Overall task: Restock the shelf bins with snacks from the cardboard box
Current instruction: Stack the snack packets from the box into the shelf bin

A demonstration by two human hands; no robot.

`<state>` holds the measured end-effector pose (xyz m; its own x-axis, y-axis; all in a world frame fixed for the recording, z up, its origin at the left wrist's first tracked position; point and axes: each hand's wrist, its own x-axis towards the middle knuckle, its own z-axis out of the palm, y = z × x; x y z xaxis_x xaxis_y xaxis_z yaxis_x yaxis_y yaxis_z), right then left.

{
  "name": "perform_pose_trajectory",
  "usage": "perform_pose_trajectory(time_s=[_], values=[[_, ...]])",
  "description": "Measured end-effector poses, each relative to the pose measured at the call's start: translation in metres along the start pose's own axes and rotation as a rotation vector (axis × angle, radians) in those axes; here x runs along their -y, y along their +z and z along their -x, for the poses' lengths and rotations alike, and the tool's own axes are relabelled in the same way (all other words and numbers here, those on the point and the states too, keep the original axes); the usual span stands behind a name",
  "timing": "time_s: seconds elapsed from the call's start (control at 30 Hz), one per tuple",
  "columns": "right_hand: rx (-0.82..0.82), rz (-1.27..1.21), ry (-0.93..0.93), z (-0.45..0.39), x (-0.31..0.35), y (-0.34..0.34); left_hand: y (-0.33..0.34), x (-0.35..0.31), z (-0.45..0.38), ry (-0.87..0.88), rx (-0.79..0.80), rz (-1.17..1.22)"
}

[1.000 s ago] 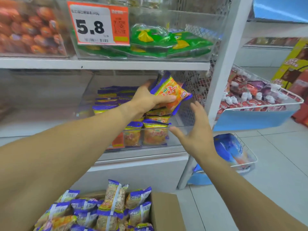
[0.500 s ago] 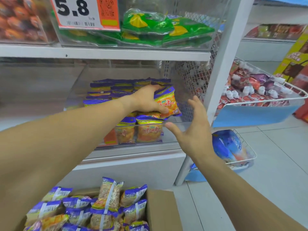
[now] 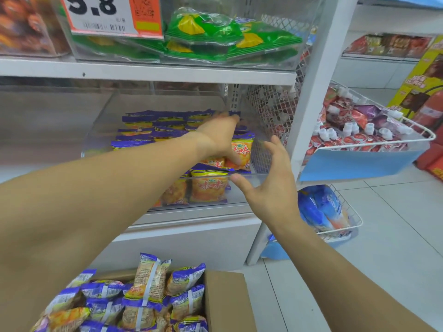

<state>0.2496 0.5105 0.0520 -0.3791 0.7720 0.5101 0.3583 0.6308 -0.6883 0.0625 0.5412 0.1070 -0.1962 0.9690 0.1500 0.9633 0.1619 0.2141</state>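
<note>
Brown cardboard sits nearest, at the bottom edge: the cardboard box stands open on the pale tiled floor, packed with purple-and-orange snack packets, several of them standing on end.

Above the box both bare arms reach toward the lower shelf. The right hand is spread wide, fingers straight and apart, holding nothing; its thumb tip lies at the front rim of the clear plastic bin, though whether it actually touches the rim is hard to tell. The left hand reaches farther, over that rim and into the bin, its thumb curled against the face of an orange packet that stands upright at the right end of the front row; the fingers go behind the packet, out of sight. More packets of the same kind fill the bin in rows behind and left of it, and two stand against the front wall below.

To the right, beyond the white upright post, wire baskets hold red pouches with white caps, and a lower one holds blue bags.

Farthest up, the upper shelf carries a clear bin of green packets with an orange-and-white price tag on its front.
</note>
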Motion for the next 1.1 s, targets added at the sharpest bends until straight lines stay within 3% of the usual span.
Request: perform_pose_trajectory(time_s=[0.17, 0.3, 0.4, 0.47, 0.57, 0.67, 0.87, 0.97, 1.1], values=[[0.013, 0.02, 0.024, 0.0, -0.001, -0.001, -0.01, 0.01, 0.017, 0.022, 0.0, 0.079], [0.015, 0.038, 0.029, -0.002, 0.01, -0.006, -0.022, 0.003, 0.066, 0.06, -0.211, 0.179], [-0.194, 0.053, -0.099, 0.001, 0.03, -0.005, -0.028, -0.011, 0.125, 0.161, -0.455, 0.345], [-0.213, -0.023, -0.107, 0.005, 0.055, -0.001, -0.034, -0.017, 0.166, 0.235, -0.53, 0.466], [0.074, -0.149, -0.069, 0.026, 0.086, 0.014, -0.029, -0.008, 0.226, 0.192, -0.418, 0.645], [0.516, -0.021, -0.091, 0.056, 0.094, 0.039, 0.003, 0.028, 0.275, -0.023, -0.303, 0.751], [1.216, 0.388, -0.002, 0.138, 0.086, 0.095, 0.084, 0.121, 0.378, -0.421, 0.105, 0.496], [1.453, 0.502, 0.118, 0.183, 0.078, 0.125, 0.112, 0.134, 0.419, -0.49, 0.257, 0.336], [1.516, 0.529, 0.215, 0.227, 0.076, 0.15, 0.127, 0.132, 0.439, -0.428, 0.331, 0.255]])
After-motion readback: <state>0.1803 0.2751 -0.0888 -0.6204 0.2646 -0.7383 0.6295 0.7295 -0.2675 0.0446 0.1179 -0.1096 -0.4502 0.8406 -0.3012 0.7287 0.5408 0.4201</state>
